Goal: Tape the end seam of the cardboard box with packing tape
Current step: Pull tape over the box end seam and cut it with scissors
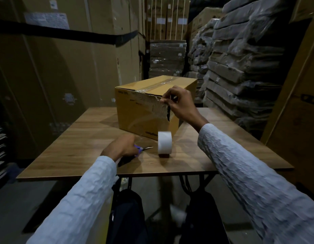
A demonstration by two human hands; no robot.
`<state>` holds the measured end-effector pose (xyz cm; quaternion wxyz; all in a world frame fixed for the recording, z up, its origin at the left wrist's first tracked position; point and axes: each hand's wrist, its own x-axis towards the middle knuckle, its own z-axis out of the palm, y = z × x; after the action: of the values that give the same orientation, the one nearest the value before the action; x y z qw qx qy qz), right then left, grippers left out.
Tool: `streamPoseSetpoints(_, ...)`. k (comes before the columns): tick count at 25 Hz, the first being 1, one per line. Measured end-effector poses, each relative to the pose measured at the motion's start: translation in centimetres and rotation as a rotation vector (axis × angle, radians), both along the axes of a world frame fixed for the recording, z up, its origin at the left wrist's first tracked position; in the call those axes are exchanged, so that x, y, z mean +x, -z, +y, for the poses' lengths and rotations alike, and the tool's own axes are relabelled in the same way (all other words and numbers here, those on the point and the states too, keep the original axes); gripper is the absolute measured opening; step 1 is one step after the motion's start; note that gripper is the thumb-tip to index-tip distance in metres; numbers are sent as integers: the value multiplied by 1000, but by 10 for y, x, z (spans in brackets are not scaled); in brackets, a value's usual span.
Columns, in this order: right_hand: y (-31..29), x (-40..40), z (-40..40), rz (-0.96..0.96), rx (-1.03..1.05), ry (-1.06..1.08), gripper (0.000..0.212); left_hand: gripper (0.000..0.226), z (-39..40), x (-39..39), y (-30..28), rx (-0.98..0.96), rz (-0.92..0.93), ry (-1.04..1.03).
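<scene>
Wooden table (pixel 82 138): my right hand (pixel 181 103) pinches tape (pixel 152 103) against the cardboard box (pixel 135 111); my left hand (pixel 121 147) grips scissors (pixel 144 148).

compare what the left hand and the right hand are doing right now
The left hand is low on the table, closed around purple-handled scissors; the right hand is raised at the cardboard box, pinching tape against its near top edge. The left hand's knuckles face up over a tool lying flat; the right hand's fingers point toward the box. The tape roll dangles below the right hand. Both wear pale crinkled sleeves.
</scene>
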<state>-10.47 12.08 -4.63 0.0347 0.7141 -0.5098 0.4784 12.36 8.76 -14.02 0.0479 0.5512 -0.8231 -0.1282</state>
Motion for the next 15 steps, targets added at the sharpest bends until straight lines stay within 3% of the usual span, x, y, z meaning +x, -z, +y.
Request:
streamPoseSetpoints(4,4,-1,1,7,5,2,8,14,-9,12,-2,71,101,-4)
streamPoseSetpoints(11,4,-1,0,7,9,-16,6,14,-15,20,5,-78,404,-28)
streamPoseSetpoints(15,3,-2,1,4,19,-18,5,13,-11,17,8,-93,416,24)
